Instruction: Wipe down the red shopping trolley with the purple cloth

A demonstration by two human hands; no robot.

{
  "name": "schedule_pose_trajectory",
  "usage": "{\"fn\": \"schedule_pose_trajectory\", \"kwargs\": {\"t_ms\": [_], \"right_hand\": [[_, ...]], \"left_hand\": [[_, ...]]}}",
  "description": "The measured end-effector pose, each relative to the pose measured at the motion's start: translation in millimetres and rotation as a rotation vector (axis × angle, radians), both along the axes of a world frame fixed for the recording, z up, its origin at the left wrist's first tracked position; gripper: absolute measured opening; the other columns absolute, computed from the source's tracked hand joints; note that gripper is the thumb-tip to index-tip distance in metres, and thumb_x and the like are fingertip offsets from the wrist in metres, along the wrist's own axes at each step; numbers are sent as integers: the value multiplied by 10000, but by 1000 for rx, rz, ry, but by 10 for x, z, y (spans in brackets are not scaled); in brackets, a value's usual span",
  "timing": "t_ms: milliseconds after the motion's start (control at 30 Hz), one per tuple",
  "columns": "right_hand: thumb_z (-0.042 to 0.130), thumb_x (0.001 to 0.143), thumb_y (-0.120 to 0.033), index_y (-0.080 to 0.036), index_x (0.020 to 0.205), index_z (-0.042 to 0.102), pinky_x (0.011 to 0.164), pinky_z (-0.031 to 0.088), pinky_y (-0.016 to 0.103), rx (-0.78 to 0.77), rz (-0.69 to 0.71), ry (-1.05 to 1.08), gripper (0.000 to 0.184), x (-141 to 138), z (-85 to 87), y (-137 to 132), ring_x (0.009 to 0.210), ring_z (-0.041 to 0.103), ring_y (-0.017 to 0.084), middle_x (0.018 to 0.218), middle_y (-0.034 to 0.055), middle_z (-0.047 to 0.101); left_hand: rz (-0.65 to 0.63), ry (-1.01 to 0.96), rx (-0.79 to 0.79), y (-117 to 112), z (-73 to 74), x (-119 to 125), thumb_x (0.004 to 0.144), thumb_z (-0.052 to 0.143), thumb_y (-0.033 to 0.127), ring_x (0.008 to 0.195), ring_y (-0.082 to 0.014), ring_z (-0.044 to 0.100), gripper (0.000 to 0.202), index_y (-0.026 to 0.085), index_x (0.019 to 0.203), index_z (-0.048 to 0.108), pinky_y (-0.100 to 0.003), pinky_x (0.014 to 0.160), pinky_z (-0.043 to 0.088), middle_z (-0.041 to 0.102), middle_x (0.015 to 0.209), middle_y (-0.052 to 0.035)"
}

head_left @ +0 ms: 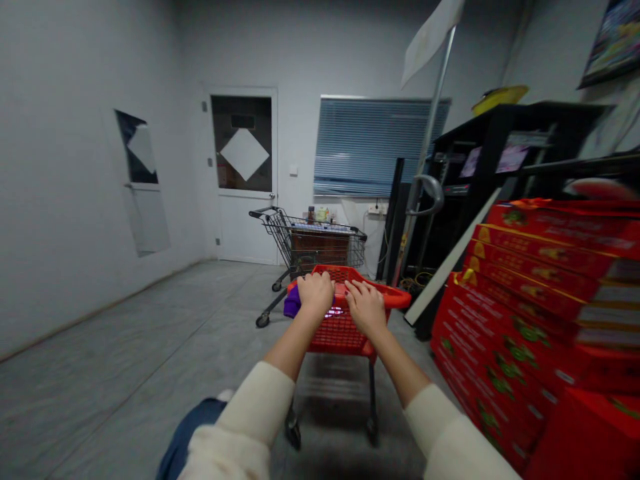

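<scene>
Red cart [343,327] | left hand [315,292] + right hand [367,307] clamped on its handle [397,298] | metal cart [313,243] ahead

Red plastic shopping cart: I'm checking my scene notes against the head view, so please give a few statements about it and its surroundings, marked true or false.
1. The left hand and the right hand are both on the handle of the red plastic shopping cart. True.
2. The grey metal wire cart lies tipped on its side. False: it stands upright on its wheels, ahead near the white door.
3. Stacked red cardboard boxes line the right side. True.
4. The blue slatted window blind is pulled up. False: it hangs lowered over the window.
</scene>
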State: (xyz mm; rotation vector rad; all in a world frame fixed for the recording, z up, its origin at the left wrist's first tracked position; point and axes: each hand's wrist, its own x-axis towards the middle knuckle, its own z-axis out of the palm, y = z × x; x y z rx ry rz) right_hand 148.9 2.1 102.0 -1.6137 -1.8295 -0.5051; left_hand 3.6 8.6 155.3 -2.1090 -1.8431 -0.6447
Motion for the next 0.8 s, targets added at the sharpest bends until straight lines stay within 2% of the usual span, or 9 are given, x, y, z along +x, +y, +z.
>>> {"fn": "schedule_pose_trajectory", "kwargs": {"t_ms": [133,300,367,433,567,633,700,800], "right_hand": [[400,990,-359,-285,1329,584,1017,349,411,-13,36,2,393,66,0,16,1254,455,236,1376,22,584],[406,987,-353,-296,1326,586,1010,347,406,-11,15,6,388,28,-3,20,1245,460,235,1378,19,584],[411,984,-346,-295,1321,592,1011,346,410,-1,0,8,386,-19,-6,19,1240,463,239,1373,25,587],[408,983,-341,-292,1320,595,1016,343,419,8,-7,12,389,-67,-9,20,1242,460,247,1370,30,590],[391,980,-333,-283,1317,601,1024,337,440,30,-9,18,400,-111,-25,33,1249,454,257,1360,46,597],[385,979,-329,-278,1316,602,1029,331,441,40,-6,17,404,-97,-34,39,1251,451,256,1354,50,602],[382,981,-330,-274,1318,600,1031,327,430,42,4,13,406,-72,-37,40,1252,450,251,1354,45,603],[381,985,-341,-270,1315,600,1025,326,414,37,9,10,403,-55,-34,34,1252,448,246,1359,37,599]], "left_hand": [[-57,43,7,15,-25,-226,955,405,445,1054,-287,594,357,210,1076,645,-423,879,379,686,1100,-121],[46,33,-7,54,-68,-538,948,420,457,1068,-295,573,350,227,1092,641,-421,867,384,673,1134,-113],[89,14,18,47,-78,-516,953,416,431,1068,-293,568,342,217,1097,640,-420,873,377,670,1136,-122],[93,-3,35,30,-78,-396,954,423,398,1065,-294,569,328,197,1092,642,-419,885,366,671,1123,-134],[-8,-28,30,1,-45,-59,961,420,394,1052,-289,585,340,171,1099,635,-418,889,359,670,1101,-147],[-44,-30,33,-2,-30,21,963,419,404,1049,-279,590,341,180,1110,629,-410,885,361,666,1109,-140],[-71,-15,35,5,-27,-13,961,422,421,1053,-271,589,340,196,1110,630,-401,883,363,666,1113,-130],[-69,15,24,38,-42,-231,962,414,439,1062,-275,581,341,218,1089,640,-404,885,362,673,1110,-115]]}}
